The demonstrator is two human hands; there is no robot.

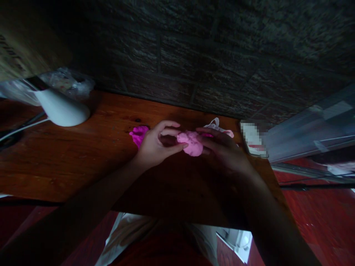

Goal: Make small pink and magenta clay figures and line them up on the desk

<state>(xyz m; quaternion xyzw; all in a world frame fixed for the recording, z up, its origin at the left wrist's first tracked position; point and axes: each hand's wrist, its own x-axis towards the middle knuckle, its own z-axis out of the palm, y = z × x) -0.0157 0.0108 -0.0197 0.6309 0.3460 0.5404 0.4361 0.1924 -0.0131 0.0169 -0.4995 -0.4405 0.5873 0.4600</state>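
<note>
A lump of light pink clay is held between both hands above a wooden table. My left hand pinches its left side with thumb and fingers. My right hand curls its fingers round the right side. A brighter magenta lump of clay lies on the table just left of my left hand. Behind my right hand lies a crumpled white wrapper with a pink bit on it.
A white lamp base with a cable stands at the table's back left, clear plastic bags behind it. A dark brick wall backs the table. A small white packet sits near the right edge. Red floor is at right.
</note>
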